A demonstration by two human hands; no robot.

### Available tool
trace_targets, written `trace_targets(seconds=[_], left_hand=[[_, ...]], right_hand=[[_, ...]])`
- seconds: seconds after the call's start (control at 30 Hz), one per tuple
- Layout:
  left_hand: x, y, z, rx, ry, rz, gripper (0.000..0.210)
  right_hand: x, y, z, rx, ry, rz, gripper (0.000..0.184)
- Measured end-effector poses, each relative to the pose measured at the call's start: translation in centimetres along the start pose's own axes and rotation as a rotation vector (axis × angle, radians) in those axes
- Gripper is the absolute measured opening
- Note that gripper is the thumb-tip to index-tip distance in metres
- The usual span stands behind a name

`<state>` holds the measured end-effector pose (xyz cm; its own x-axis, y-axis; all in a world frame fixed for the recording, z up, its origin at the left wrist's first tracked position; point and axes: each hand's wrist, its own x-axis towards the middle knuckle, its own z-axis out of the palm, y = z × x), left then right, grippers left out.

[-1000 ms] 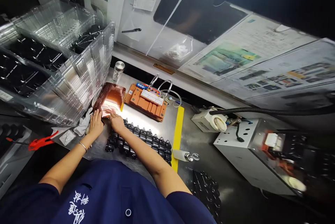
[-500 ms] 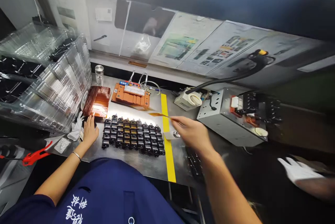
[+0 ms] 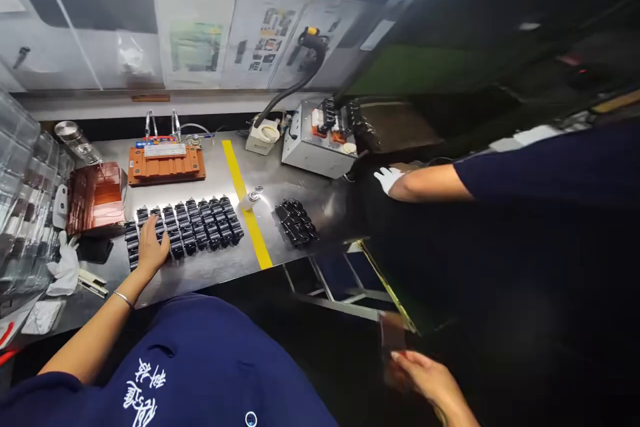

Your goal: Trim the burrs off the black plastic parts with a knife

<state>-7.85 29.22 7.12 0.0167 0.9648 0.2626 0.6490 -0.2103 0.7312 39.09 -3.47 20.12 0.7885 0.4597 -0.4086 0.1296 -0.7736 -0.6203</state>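
My left hand [image 3: 151, 246] lies with its fingers stretched over the left part of several rows of shiny black ribbed parts [image 3: 200, 227] on the metal table. At the lower right, away from the table, my right hand [image 3: 425, 374] pinches a thin, brownish see-through sheet [image 3: 391, 337], blurred by motion. A stack of copper-coloured sheets [image 3: 97, 194] stands behind and left of my left hand. Beyond the black parts is an orange fixture [image 3: 167, 164] with clear tubes.
A small bottle [image 3: 251, 198] stands by the yellow tape [image 3: 245, 207]. More black parts [image 3: 296, 220] lie right of it. A grey box machine [image 3: 320, 140] stands at the back. A co-worker's white-gloved hand [image 3: 389, 179] reaches in. Clear trays [image 3: 30, 174] are stacked left.
The view has turned right. My right hand has swung from above the table to the lower right with the brown sheet. My left hand has moved from beside the copper-coloured stack onto the black parts.
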Motion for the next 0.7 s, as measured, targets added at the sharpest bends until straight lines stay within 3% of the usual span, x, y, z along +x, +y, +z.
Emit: trace_targets(seconds=[0.03, 0.13, 0.27, 0.37, 0.47, 0.53, 0.6, 0.7], left_hand=[[0.4, 1.3, 0.8, -0.029, -0.038, 0.025, 0.048], [0.2, 4.8, 2.8, -0.123, -0.162, 0.067, 0.046], [-1.9, 7.9, 3.8, -0.245, -0.351, -0.004, 0.045], [-3.4, 9.5, 3.9, -0.338, -0.566, -0.145, 0.041], [-4.1, 11.9, 3.9, -0.467, -0.861, -0.285, 0.04], [-4.1, 14.0, 3.8, -0.575, -1.055, -0.36, 0.047], [-3.8, 16.0, 3.6, -0.686, -1.176, -0.422, 0.059], [-2.2, 17.4, 3.1, -0.975, -1.201, -0.618, 0.069]], right_hand=[[0.5, -0.1, -0.8, 0.034, -0.036, 0.018, 0.028], [1.6, -0.9, -1.7, -0.08, 0.018, -0.148, 0.029], [2.8, -1.8, -0.2, -0.418, 0.16, -0.194, 0.048], [3.7, -3.7, 1.1, -0.545, 0.193, -0.201, 0.037], [3.5, -7.6, 2.9, -0.621, 0.198, -0.304, 0.021], [2.2, -10.9, 4.8, -0.692, 0.261, -0.484, 0.021], [0.1, -14.0, 7.4, -0.746, 0.343, -0.78, 0.028], [-3.2, -16.7, 12.1, -0.79, 0.276, -1.259, 0.027]])
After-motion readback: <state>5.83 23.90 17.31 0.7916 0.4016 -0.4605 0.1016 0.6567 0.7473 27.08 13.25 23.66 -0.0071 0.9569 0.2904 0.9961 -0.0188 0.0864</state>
